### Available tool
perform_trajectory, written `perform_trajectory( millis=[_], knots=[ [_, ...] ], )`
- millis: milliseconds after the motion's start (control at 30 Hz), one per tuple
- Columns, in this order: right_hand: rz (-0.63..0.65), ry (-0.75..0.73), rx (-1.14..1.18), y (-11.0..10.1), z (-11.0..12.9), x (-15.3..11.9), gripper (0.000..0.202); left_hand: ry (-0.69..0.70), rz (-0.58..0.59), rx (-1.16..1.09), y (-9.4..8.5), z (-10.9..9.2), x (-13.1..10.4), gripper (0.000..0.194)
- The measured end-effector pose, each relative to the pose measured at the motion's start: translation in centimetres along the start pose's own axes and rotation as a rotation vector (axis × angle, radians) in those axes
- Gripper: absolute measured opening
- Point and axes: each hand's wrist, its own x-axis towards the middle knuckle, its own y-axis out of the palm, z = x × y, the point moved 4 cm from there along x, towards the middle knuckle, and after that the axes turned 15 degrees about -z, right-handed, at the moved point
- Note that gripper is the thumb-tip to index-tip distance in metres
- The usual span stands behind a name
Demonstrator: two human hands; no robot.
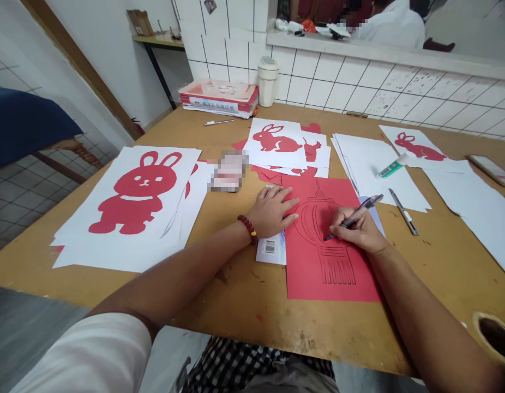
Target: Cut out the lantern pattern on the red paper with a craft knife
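A sheet of red paper (301, 278) lies on the table in front of me, bearing a lantern with a fringed tassel drawn in dark lines. My left hand (272, 212) rests with spread fingers on the paper's left edge, holding nothing. Closed round a dark pen (354, 217), my right hand (359, 229) is over the right part of the lantern, the pen tip at the drawing. A white and blue booklet with a barcode (270, 252) sticks out from under the red paper.
White sheets with red rabbit cut-outs lie at left (144, 185), back (277, 143) and right (418, 147). A glue stick (394, 165), a cutter (403, 212), a paper pack (217, 97) and a white cup (268, 82) are on the table (236, 322). Beyond the wall opening sits a person (394, 24).
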Motion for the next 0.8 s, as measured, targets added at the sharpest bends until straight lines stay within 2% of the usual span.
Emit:
perform_trajectory(
  millis=[67, 200, 300, 367, 500, 633, 733, 800],
  knots=[
    [-0.07, 0.017, 0.077, -0.2, -0.2, 0.3, 0.026, -0.001, 0.004, -0.005, 0.0, 0.0, 0.0, 0.046],
    [-0.407, 0.073, 0.347, -1.4, -0.7, 1.1, 0.024, -0.006, 0.023, 0.003, -0.1, -0.1, 0.1, 0.047],
    [-0.543, 0.103, 0.37, -1.8, -0.7, 1.2, 0.023, -0.015, 0.035, -0.002, -0.1, -0.1, 0.1, 0.047],
    [-0.516, 0.088, 0.278, -1.6, -0.1, 1.1, 0.019, -0.02, 0.041, -0.005, -0.1, -0.1, 0.1, 0.047],
    [-0.355, 0.057, 0.145, -0.1, 1.1, 1.7, 0.013, -0.021, 0.027, -0.004, -0.1, -0.1, 0.1, 0.047],
    [-0.509, 0.063, 0.145, 0.8, 0.6, 2.9, 0.025, -0.009, 0.012, 0.002, -0.1, -0.2, 0.1, 0.047],
    [-0.519, 0.06, 0.076, 1.3, -0.3, 3.0, 0.034, -0.01, 0.0, -0.002, -0.2, -0.2, 0.1, 0.046],
    [-0.509, 0.05, 0.079, 1.2, -0.7, 2.8, 0.033, -0.011, -0.006, -0.003, -0.3, -0.2, 0.1, 0.046]
  ],
)
